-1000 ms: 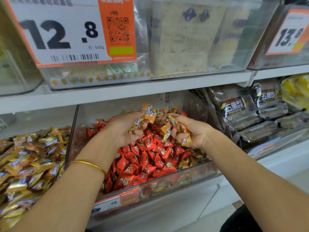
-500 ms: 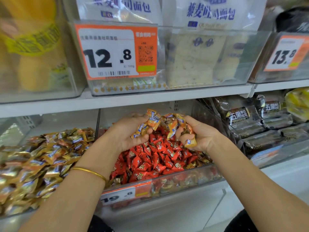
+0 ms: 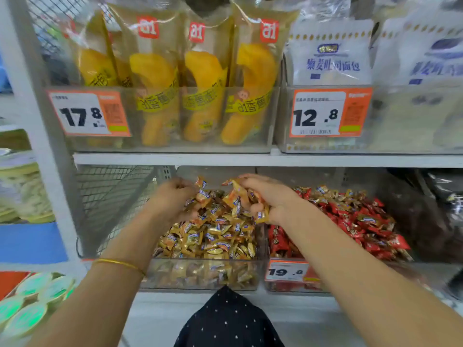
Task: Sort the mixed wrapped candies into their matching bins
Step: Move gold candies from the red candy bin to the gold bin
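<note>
Fingers (image 3: 258, 182) of both hands (image 3: 172, 200) (image 3: 275, 196) clutch gold candies (image 3: 234, 197)

My left hand (image 3: 172, 199) is hiding its fingertips among the gold candies (image 3: 213, 236). My right forearm (image 3: 350, 271) is covering part of the 19.8 price tag (image 3: 285, 271).

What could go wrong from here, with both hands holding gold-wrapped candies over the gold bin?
1. The right hand grips its gold candies close to the wall shared with the red bin; loose ones may fall among the red candies.
2. The gold bin looks heaped near its front wall, so added candies might slide out.
3. Stray gold pieces lying at the back of the red bin could be overlooked.
</note>
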Motion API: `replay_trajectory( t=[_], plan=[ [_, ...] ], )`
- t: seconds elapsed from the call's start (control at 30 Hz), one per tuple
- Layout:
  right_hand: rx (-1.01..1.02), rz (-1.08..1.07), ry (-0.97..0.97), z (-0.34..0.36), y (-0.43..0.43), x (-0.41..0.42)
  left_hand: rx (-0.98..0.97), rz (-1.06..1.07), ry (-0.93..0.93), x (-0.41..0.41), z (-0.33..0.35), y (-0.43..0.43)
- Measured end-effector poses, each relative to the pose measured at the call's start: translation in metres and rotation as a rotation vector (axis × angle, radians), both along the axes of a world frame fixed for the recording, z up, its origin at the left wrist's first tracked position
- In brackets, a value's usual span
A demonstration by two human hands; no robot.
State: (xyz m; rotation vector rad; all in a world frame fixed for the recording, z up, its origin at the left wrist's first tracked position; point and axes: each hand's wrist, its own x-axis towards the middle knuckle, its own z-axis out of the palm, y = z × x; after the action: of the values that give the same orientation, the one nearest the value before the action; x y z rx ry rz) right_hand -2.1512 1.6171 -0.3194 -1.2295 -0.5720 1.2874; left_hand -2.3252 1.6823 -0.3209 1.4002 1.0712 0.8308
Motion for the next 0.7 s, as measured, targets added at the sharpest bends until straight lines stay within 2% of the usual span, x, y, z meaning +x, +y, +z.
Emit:
replay_trajectory(
  t=[0.07, 0.13, 0.23, 0.33, 0.43, 0.5, 0.6, 0.7],
  plan=[
    [-0.002, -0.005, -0.206, -0.003, 0.026, -0.020, 0.041, 0.061, -0.037, -0.005, -0.008, 0.012],
    [-0.054, 0.063, -0.299, -0.002, 0.043, -0.031, 0.044, 0.097, -0.110, -0.007, -0.011, 0.021],
    [-0.115, 0.139, -0.323, 0.002, 0.053, -0.031, -0.070, 0.100, -0.217, -0.013, -0.017, 0.034],
    [-0.074, 0.216, -0.283, 0.002, 0.056, -0.019, -0.035, 0.061, -0.224, -0.021, -0.026, 0.041],
    [-0.032, 0.263, -0.321, 0.001, 0.052, -0.008, 0.004, 0.063, -0.233, -0.024, -0.033, 0.044],
    [-0.004, 0.282, -0.337, 0.002, 0.048, -0.003, 0.070, 0.083, -0.158, -0.023, -0.036, 0.043],
    [-0.004, 0.274, -0.438, 0.005, 0.039, 0.003, 0.376, 0.051, 0.101, -0.012, -0.037, 0.027],
    [0.039, 0.205, -0.523, 0.006, 0.025, 0.012, 0.719, -0.194, 0.414, 0.020, -0.042, 0.008]
  ],
)
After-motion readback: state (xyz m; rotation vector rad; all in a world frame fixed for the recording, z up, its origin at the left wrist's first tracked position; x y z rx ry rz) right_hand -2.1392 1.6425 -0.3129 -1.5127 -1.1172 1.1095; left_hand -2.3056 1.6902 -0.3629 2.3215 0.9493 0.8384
